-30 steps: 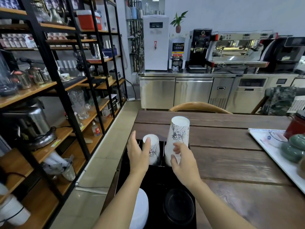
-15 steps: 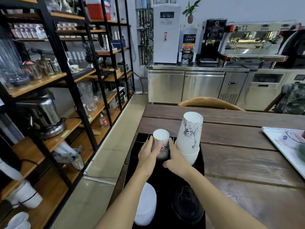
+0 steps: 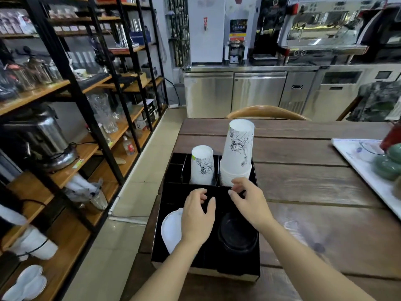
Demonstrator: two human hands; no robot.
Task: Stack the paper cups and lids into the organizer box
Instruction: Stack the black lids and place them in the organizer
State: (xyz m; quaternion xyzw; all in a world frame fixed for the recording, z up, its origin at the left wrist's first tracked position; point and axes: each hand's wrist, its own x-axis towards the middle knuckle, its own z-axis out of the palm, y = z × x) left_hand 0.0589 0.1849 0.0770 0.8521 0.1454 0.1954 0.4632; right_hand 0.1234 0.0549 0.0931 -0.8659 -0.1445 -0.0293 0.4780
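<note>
A black organizer box (image 3: 208,265) sits at the table's left edge. In its far compartments stand two upside-down stacks of white printed paper cups: a short stack (image 3: 202,165) on the left and a tall stack (image 3: 238,151) on the right. White lids (image 3: 171,230) lie in the near left compartment and black lids (image 3: 238,234) in the near right one. My left hand (image 3: 198,213) hovers above the box's middle, fingers apart and empty. My right hand (image 3: 247,199) is just in front of the tall stack, fingers loosely curled, holding nothing.
A white tray (image 3: 360,161) with green ceramic pieces (image 3: 388,164) lies at the table's right edge. A wooden chair back (image 3: 268,111) stands beyond the table. Black metal shelves (image 3: 71,109) with glassware and appliances line the left side. Steel counters with coffee machines fill the back.
Both hands have let go of the short cup stack and drawn back toward me. The short stack now stands free in its compartment. The camera view has tilted down.
</note>
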